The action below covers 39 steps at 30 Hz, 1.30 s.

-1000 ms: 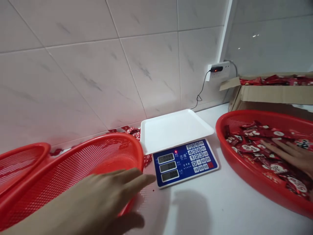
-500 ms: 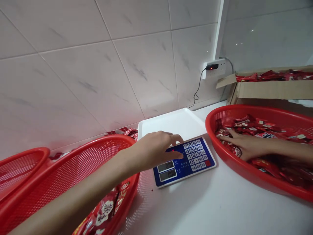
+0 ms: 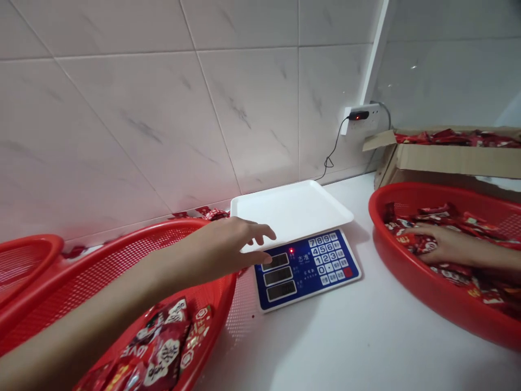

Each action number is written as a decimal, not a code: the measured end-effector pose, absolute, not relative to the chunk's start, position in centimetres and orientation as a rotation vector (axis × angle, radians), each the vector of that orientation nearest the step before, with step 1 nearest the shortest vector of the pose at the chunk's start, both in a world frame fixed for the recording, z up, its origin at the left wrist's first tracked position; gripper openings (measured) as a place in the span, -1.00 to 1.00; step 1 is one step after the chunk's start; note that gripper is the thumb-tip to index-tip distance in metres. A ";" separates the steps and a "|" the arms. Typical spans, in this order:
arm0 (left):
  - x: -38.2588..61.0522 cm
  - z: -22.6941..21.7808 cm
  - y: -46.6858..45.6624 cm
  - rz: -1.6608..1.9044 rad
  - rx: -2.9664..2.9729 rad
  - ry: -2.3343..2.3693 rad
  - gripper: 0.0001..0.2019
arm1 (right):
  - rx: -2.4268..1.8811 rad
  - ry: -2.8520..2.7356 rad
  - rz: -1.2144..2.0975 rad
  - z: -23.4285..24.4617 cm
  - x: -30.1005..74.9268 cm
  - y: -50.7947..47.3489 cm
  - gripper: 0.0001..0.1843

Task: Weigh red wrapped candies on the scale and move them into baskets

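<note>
Hovering by the price-computing scale (image 3: 308, 267), my left hand (image 3: 228, 243) was loose, holding nothing; my right hand (image 3: 445, 245) sat among red snack packets (image 3: 459, 277), couldn't tell if grasping. Some already lay in the nearer left basket (image 3: 130, 260); plenty remained in the right basket (image 3: 407, 283).

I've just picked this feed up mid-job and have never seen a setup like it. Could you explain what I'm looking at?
No machine arm here: a person works bare-handed, and the view comes from one camera worn on their head, looking forward and down.

The left hand is over the near left part of a weighing scale, thumb apart from the fingers; nothing shows held in it. The right hand reaches into the right red basket, among red packets. Whether it grips any is hard to tell.

On the white surface, the left red basket also holds packets. Behind the right one stands a cardboard box.
</note>
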State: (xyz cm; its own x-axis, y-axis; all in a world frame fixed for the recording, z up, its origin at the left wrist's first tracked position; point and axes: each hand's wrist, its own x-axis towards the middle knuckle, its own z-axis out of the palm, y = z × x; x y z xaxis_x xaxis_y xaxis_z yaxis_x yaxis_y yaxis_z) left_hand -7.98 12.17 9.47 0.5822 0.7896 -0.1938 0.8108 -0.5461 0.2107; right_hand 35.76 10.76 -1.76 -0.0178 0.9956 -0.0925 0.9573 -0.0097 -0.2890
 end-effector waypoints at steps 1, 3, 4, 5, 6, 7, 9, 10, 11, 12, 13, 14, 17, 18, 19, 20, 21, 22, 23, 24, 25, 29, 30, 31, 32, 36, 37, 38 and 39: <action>-8.0 9.7 12.1 -0.102 2.550 1.333 -0.65 | -2.090 -2.102 0.438 -0.7 35.5 10.8 -0.55; -8.2 10.1 11.9 -0.054 2.580 1.346 -0.63 | -2.080 -2.138 0.451 1.8 34.5 11.2 -0.58; -8.4 10.3 11.9 -0.022 2.596 1.351 -0.64 | -2.087 -2.176 0.402 3.3 33.9 11.5 -0.60; -8.6 10.5 11.8 0.005 2.606 1.360 -0.65 | -2.095 -2.217 0.321 4.8 33.1 11.7 -0.61; -8.9 10.7 11.7 0.025 2.609 1.372 -0.66 | -2.101 -2.252 0.220 6.3 32.2 12.1 -0.62; -9.2 10.8 11.6 0.037 2.610 1.383 -0.67 | -2.085 -2.275 0.118 7.6 31.2 12.4 -0.64; -9.7 11.1 11.4 0.045 2.608 1.401 -0.68 | -1.957 -2.291 -0.014 9.5 28.6 13.5 -0.65; -9.9 11.3 11.2 0.040 2.604 1.406 -0.68 | -1.855 -2.294 0.007 9.9 27.0 14.3 -0.64; -10.0 11.4 11.0 0.039 2.598 1.412 -0.68 | -1.746 -2.295 0.087 10.0 25.2 15.3 -0.62; -10.1 11.4 10.8 0.038 2.588 1.423 -0.68 | -1.638 -2.295 0.201 9.8 23.3 16.4 -0.60; -10.1 11.5 10.6 0.039 2.575 1.438 -0.68 | -1.546 -2.292 0.330 9.3 21.3 17.6 -0.58; -10.1 11.5 10.4 0.044 2.559 1.456 -0.69 | -1.479 -2.289 0.450 8.7 19.4 18.8 -0.57; -10.3 11.3 10.0 0.053 2.525 1.477 -0.69 | -1.343 -2.347 0.613 6.6 15.1 21.5 -0.55; -10.4 11.3 9.9 0.048 2.520 1.477 -0.69 | -1.320 -2.376 0.607 6.1 14.3 22.0 -0.52; -10.5 11.3 9.8 0.042 2.515 1.473 -0.69 | -1.303 -2.380 0.573 5.7 13.9 22.2 -0.48; -10.7 11.3 9.8 0.037 2.509 1.465 -0.68 | -1.278 -2.346 0.511 5.4 13.8 22.2 -0.47; -10.9 11.4 9.8 0.030 2.499 1.459 -0.68 | -1.235 -2.261 0.430 5.2 13.9 22.1 -0.50; -11.1 11.5 9.8 0.027 2.486 1.462 -0.67 | -1.174 -2.135 0.352 5.0 14.2 21.9 -0.58; -11.3 11.6 9.9 0.033 2.474 1.472 -0.66 | -1.101 -1.992 0.289 4.9 14.5 21.7 -0.65; -11.5 11.7 9.9 0.046 2.463 1.490 -0.65 | -1.035 -1.862 0.251 4.6 14.8 21.6 -0.69; -11.7 11.8 10.0 0.063 2.456 1.514 -0.64 | -0.990 -1.756 0.232 4.3 15.1 21.7 -0.69; -12.3 11.8 10.3 0.113 2.445 1.557 -0.62 | -1.055 -1.568 0.255 2.7 15.4 22.8 -0.71; -12.4 11.7 10.3 0.109 2.441 1.560 -0.62 | -1.072 -1.558 0.259 2.3 15.4 23.1 -0.72; -12.6 11.6 10.3 0.102 2.438 1.567 -0.62 | -1.073 -1.557 0.257 2.1 15.4 23.3 -0.73; -12.6 11.6 10.3 0.095 2.437 1.581 -0.62 | -1.062 -1.563 0.247 1.9 15.5 23.5 -0.74; -12.4 11.5 10.0 0.061 2.450 1.607 -0.63 | -1.022 -1.602 0.202 1.6 15.6 23.5 -0.76; -12.2 11.5 9.9 0.053 2.448 1.589 -0.64 | -1.029 -1.608 0.203 1.5 15.5 23.4 -0.76; -12.0 11.6 9.7 0.048 2.442 1.567 -0.65 | -1.038 -1.613 0.209 1.4 15.3 23.4 -0.77; -11.8 11.7 9.5 0.043 2.436 1.546 -0.67 | -1.047 -1.616 0.216 1.4 15.0 23.3 -0.78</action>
